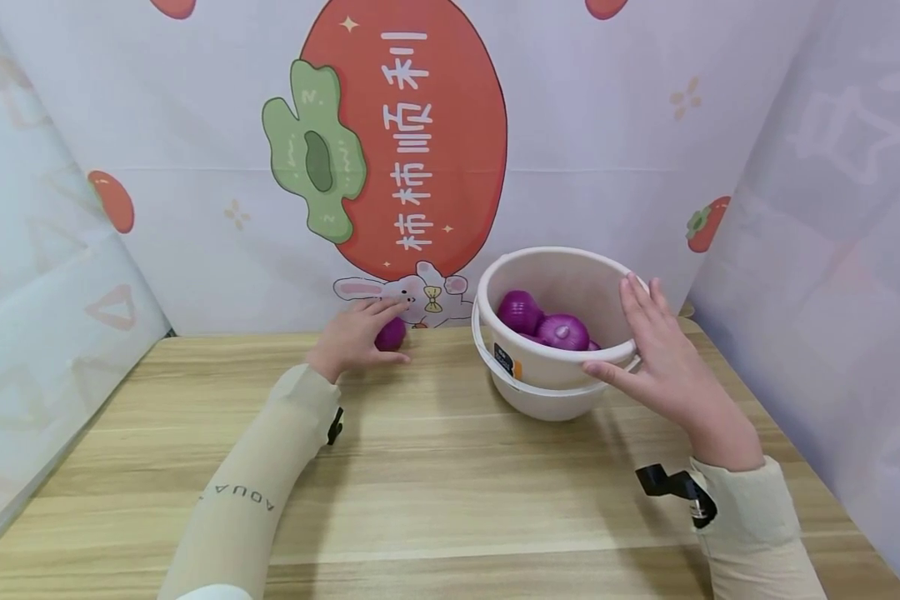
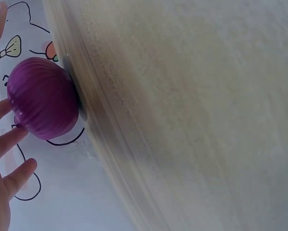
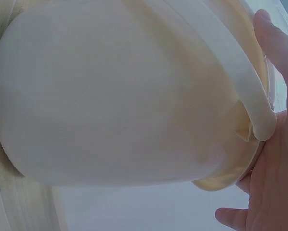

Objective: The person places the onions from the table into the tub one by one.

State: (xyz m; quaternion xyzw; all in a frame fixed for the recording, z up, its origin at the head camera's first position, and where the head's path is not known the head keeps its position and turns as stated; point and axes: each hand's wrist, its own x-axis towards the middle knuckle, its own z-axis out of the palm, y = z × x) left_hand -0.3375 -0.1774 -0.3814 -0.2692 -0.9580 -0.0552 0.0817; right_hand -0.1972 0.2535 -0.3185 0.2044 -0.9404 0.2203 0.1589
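Observation:
A purple onion [image 1: 392, 335] sits at the back edge of the table, against the printed cloth. My left hand [image 1: 354, 337] reaches to its left side with fingers spread and fairly straight; in the left wrist view fingertips meet the onion [image 2: 44, 98]. On the right stands a white bucket [image 1: 551, 371] with several purple onions [image 1: 562, 332] inside, partly hidden by its wall. My right hand [image 1: 667, 367] rests against the bucket's right rim, fingers extended and thumb along the front. The right wrist view shows the bucket wall [image 3: 110, 96] and its handle [image 3: 230, 62] close up.
The wooden table [image 1: 420, 500] runs back to a white cloth [image 1: 592, 150] with a persimmon and rabbit print. Pale cloth walls [image 1: 832, 275] close off both sides. A black strap [image 1: 667, 483] hangs at my right wrist.

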